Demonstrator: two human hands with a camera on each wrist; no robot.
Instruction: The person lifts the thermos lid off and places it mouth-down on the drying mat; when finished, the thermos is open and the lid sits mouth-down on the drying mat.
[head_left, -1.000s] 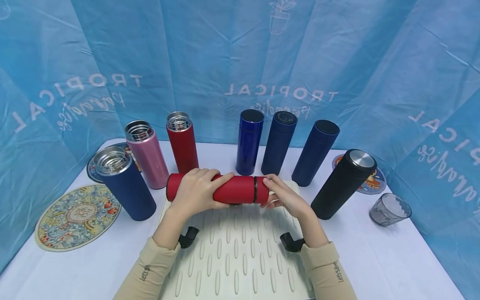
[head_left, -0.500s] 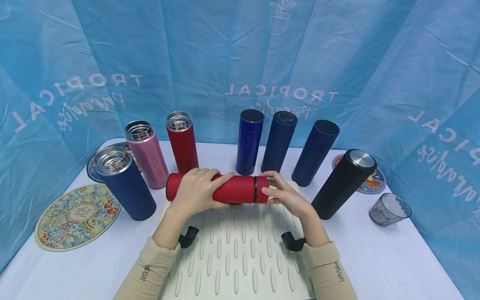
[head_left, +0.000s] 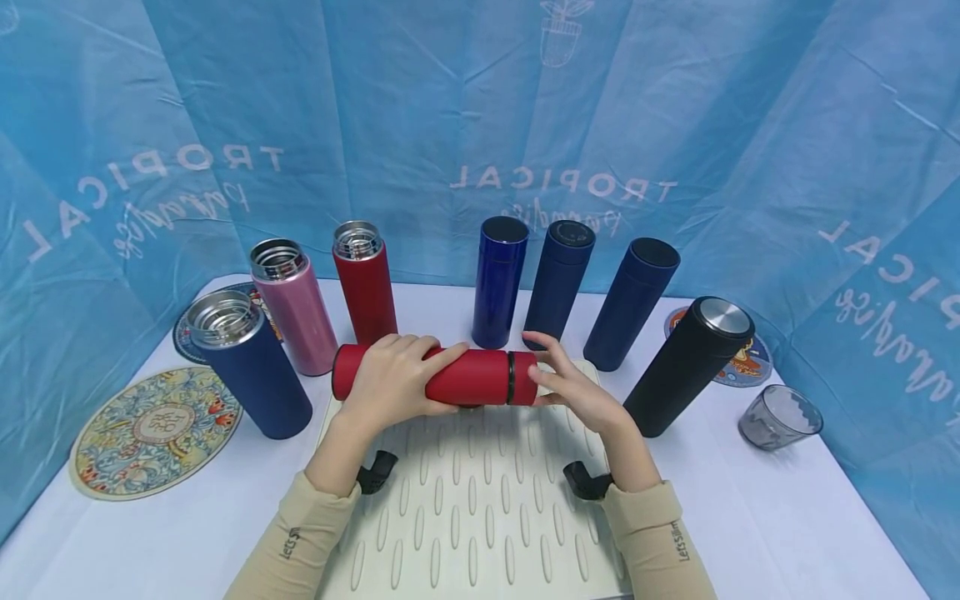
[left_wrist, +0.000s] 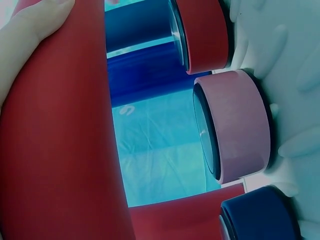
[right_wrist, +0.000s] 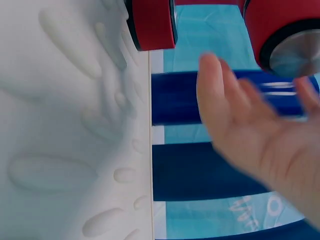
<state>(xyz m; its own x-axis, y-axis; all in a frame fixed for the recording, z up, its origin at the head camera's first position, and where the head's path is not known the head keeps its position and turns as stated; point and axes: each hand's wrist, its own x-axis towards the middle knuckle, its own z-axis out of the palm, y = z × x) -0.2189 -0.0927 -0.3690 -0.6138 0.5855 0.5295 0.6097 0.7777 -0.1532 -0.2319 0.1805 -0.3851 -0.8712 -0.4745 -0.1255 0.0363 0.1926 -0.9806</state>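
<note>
My left hand grips the body of a red thermos, which lies sideways above the cream ribbed mat. At the thermos's right end is its lid, set off by a black ring; the lid's top shows as a steel disc in the right wrist view. Around that end my right hand spreads its fingers, with the fingertips close beside the lid. Loose lids rest on the mat under the thermos: a red lid, a pink lid and a dark blue lid.
Lidless blue, pink and red thermoses stand at left. Blue lidded thermoses line the back right, with a black one beside them. A glass tumbler is far right; a patterned round mat is left.
My right hand's fingers were around the lid a second ago; they have loosened and spread, the index finger lifting off. The left hand and the thermos have stayed in place.
</note>
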